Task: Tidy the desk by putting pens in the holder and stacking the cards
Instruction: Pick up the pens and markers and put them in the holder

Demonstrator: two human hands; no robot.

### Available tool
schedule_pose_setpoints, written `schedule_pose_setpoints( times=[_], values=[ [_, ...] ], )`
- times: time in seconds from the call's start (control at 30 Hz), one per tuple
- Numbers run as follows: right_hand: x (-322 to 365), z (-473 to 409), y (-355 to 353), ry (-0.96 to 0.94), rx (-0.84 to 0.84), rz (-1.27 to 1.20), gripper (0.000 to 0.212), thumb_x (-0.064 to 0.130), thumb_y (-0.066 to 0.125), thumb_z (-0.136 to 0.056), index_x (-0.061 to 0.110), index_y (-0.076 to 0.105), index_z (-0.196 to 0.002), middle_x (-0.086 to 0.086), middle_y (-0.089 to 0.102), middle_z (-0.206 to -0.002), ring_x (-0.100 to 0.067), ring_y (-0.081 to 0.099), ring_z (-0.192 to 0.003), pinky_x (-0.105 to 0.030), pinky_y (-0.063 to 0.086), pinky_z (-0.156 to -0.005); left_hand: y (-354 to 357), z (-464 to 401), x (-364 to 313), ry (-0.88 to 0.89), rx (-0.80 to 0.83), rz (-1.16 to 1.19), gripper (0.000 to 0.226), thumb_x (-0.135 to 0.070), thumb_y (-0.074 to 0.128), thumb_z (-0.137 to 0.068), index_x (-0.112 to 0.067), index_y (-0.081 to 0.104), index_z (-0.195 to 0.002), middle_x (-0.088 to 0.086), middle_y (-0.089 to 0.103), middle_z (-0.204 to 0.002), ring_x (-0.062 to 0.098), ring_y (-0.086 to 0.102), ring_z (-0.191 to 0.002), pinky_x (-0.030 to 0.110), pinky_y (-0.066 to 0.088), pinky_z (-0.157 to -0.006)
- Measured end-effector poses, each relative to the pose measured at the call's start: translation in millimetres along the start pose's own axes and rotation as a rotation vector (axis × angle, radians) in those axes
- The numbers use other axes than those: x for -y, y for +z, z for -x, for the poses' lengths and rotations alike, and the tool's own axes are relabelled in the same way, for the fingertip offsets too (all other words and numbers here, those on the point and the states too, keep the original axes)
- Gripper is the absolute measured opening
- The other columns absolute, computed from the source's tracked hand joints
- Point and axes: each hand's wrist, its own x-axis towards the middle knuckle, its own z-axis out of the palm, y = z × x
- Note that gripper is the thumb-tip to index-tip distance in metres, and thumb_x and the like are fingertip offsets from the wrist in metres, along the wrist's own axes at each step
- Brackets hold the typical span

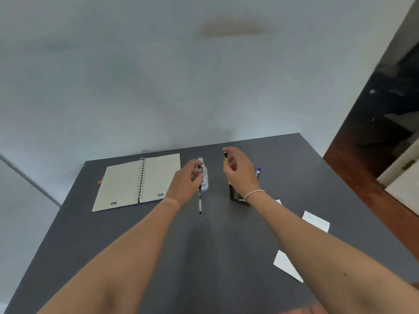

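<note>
Pens first: my left hand [189, 177] pinches a striped pen [200, 201], tip down above the desk [136, 234]; my right hand [238, 168] pinches a yellow-capped pen [225, 155] over the dark holder [233, 193] (partly hidden). White cards [316, 220] lie scattered right.

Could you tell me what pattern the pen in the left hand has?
Black-and-white bands along the pen, seen in the head view.

Both forearms extended forward. Left hand [188, 177] fingers pinched closed, palm down. Right hand [238, 168] fingers pinched, wrist raised.
</note>
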Motion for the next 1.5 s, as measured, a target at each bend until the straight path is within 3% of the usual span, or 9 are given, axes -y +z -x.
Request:
schedule_pose_setpoints(
  times=[0.1, 0.23, 0.4, 0.57, 0.73, 1.03, 1.23, 1.5],
  values=[
    [-1, -13, -24, 0.015, -0.136, -0.053, 0.03, 0.006, 0.049, -0.087, 0.018, 0.056, -0.113, -0.003, 0.055, -0.09, -0.018, 0.051, -0.072, -0.023, 0.046, -0.071, 10, -21, -31, 0.054, -0.07, 0.075, 0.025, -0.012, 0.055, -0.088, -0.018, 0.053, -0.112, -0.001, 0.057, -0.084, 0.008, 0.058, -0.07, 0.005, 0.043, -0.063],
    [-11, -24, -45, 0.05, -0.204, -0.091, 0.028, 0.005, 0.049, -0.087, 0.019, 0.055, -0.111, -0.003, 0.056, -0.093, -0.015, 0.052, -0.07, -0.023, 0.045, -0.069, 20, -37, -62, 0.139, -0.148, 0.157, 0.024, -0.009, 0.055, -0.089, -0.013, 0.052, -0.113, -0.008, 0.054, -0.077, 0.001, 0.055, -0.068, -0.001, 0.041, -0.06],
    [-28, -27, -52, 0.078, -0.211, -0.066, 0.026, 0.008, 0.05, -0.089, 0.018, 0.055, -0.112, -0.003, 0.057, -0.096, -0.019, 0.055, -0.076, -0.027, 0.049, -0.073, 34, -50, -76, 0.141, -0.2, 0.199, 0.023, -0.009, 0.055, -0.089, -0.012, 0.052, -0.112, -0.008, 0.054, -0.077, 0.001, 0.055, -0.067, -0.001, 0.042, -0.06],
    [-43, -23, -53, 0.109, -0.166, -0.006, 0.026, 0.009, 0.049, -0.09, 0.016, 0.054, -0.115, -0.001, 0.055, -0.097, -0.018, 0.055, -0.077, -0.026, 0.048, -0.074, 49, -53, -73, 0.112, -0.152, 0.162, 0.023, -0.011, 0.054, -0.09, -0.015, 0.052, -0.112, -0.004, 0.056, -0.081, 0.002, 0.056, -0.069, 0.002, 0.044, -0.061],
    [-59, -13, -51, 0.126, -0.118, 0.006, 0.025, 0.008, 0.049, -0.09, 0.015, 0.055, -0.114, -0.001, 0.055, -0.097, -0.019, 0.055, -0.081, -0.027, 0.049, -0.077, 62, -49, -65, 0.084, -0.092, 0.098, 0.023, -0.011, 0.054, -0.09, -0.016, 0.053, -0.112, 0.001, 0.059, -0.087, 0.016, 0.059, -0.078, 0.026, 0.05, -0.078],
    [-84, 3, -48, 0.163, -0.052, 0.041, 0.019, 0.005, 0.05, -0.09, 0.009, 0.061, -0.103, -0.002, 0.059, -0.098, -0.015, 0.054, -0.085, -0.027, 0.048, -0.081, 81, -35, -48, 0.02, 0.048, 0.064, 0.022, -0.011, 0.05, -0.092, -0.016, 0.054, -0.113, 0.002, 0.061, -0.095, 0.015, 0.061, -0.087, 0.024, 0.047, -0.08],
    [-91, 12, -51, 0.199, -0.075, -0.055, 0.023, 0.007, 0.055, -0.088, 0.012, 0.058, -0.11, -0.006, 0.058, -0.105, -0.016, 0.056, -0.086, -0.021, 0.047, -0.076, 86, -27, -35, -0.055, 0.052, 0.103, 0.03, -0.013, 0.051, -0.092, -0.019, 0.051, -0.121, 0.001, 0.06, -0.105, 0.013, 0.06, -0.09, 0.023, 0.046, -0.08],
    [-102, 33, -44, 0.301, -0.095, -0.093, 0.034, 0.01, 0.058, -0.086, 0.016, 0.051, -0.118, 0.001, 0.053, -0.115, -0.019, 0.055, -0.1, -0.033, 0.05, -0.09, 85, -21, -19, -0.177, 0.063, 0.157, 0.045, -0.008, 0.046, -0.092, -0.021, 0.04, -0.136, 0.008, 0.054, -0.126, 0.013, 0.054, -0.097, 0.025, 0.042, -0.08]
  ],
)
